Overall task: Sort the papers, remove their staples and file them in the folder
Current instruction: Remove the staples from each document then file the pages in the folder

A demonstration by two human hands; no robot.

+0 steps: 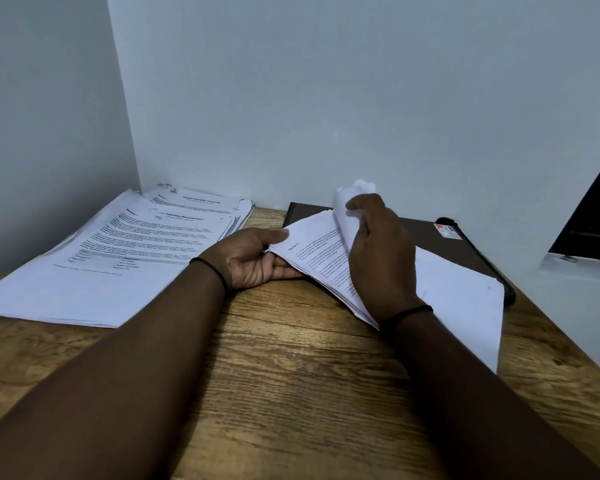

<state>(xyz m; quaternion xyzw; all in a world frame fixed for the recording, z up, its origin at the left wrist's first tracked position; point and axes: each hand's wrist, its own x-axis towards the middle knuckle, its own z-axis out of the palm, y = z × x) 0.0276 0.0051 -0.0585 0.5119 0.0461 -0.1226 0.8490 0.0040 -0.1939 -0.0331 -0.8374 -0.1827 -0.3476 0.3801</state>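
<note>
A stapled bundle of printed papers (321,252) lies tilted at the centre right of the wooden desk. My left hand (253,259) holds its near left corner, thumb on top and fingers beneath. My right hand (378,251) grips the upper sheets (347,202) and bends them up and back, so the printed page below shows. A blank white sheet (465,306) lies under the bundle to the right. The dark brown folder (430,233) lies shut behind, partly covered by the papers. No staple is visible.
Two overlapping piles of printed papers (125,251) fill the desk's left side up to the wall corner. Walls close off the back and left. The desk's right edge (568,344) runs diagonally past the folder. A dark window opening (593,220) sits at far right.
</note>
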